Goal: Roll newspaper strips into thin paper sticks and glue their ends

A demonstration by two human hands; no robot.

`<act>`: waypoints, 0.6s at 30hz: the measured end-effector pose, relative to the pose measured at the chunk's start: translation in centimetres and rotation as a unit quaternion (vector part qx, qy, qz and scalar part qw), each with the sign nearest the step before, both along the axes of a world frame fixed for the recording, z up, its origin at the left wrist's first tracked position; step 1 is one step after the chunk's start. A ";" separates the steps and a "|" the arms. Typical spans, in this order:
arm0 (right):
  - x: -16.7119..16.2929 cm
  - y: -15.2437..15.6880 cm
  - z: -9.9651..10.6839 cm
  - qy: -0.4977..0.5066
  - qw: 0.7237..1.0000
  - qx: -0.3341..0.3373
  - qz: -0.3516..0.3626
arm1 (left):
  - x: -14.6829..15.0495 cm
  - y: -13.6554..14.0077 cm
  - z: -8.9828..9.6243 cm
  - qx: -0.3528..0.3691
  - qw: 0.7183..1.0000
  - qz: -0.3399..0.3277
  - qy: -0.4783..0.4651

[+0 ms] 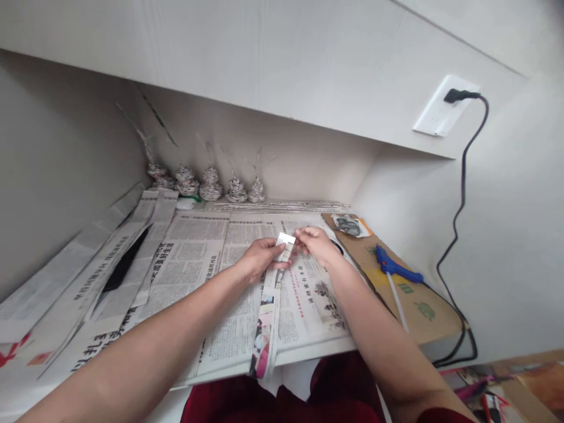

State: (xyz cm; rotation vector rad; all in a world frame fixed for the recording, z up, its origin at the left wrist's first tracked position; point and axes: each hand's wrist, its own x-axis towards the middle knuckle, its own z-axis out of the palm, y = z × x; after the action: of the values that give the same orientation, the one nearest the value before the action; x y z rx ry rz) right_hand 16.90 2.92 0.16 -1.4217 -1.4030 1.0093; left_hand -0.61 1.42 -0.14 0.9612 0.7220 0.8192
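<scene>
My left hand (263,257) is closed on a strip of newspaper (265,320), thumb on top, close to its white upper end. The strip's lower, colour-printed part hangs down toward the table's front edge. At the white end's right corner, my right hand (316,244) has its thumb and forefinger pinched together on the paper. Some of its other fingers are hidden behind the strip. Both hands are above newspaper sheets (194,247) spread over the table. A dark ring-shaped thing (337,247) lies partly hidden by my right wrist.
Several woven paper gourds (211,185) stand along the back wall, with thin paper rods (282,207) beside them. Cut newspaper strips (99,276) and a black blade-like piece (126,261) lie left. A blue glue gun (396,267) rests on cardboard (423,308) at right, near a black cord (462,176).
</scene>
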 end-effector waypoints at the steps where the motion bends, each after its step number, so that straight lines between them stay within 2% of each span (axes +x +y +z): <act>1: -0.3 -0.2 -0.6 0.022 1.000 -0.008 0.010 | 0.0 0.1 -0.1 0.004 1.000 0.000 -0.002; 5: -0.4 -0.8 -1.8 0.043 0.997 -0.016 0.054 | 0.0 0.4 -0.5 0.011 1.000 0.013 0.006; 9: -0.2 -1.3 -1.6 0.067 0.995 -0.034 0.070 | -0.1 0.5 -0.5 0.014 1.000 0.020 0.011; 13: -0.4 -1.4 -1.4 0.046 0.994 -0.059 0.078 | -0.2 0.7 -0.6 0.017 0.999 0.027 0.018; 18: -0.2 -1.3 -1.2 0.056 0.995 -0.034 0.079 | -0.1 0.8 -0.5 0.025 0.999 0.034 0.026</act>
State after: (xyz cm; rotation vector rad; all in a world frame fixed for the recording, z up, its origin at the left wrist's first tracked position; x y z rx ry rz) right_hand 16.68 1.63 -1.06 -1.2973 -1.4277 1.2278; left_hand -0.73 2.18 -0.65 1.0099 0.7861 0.8769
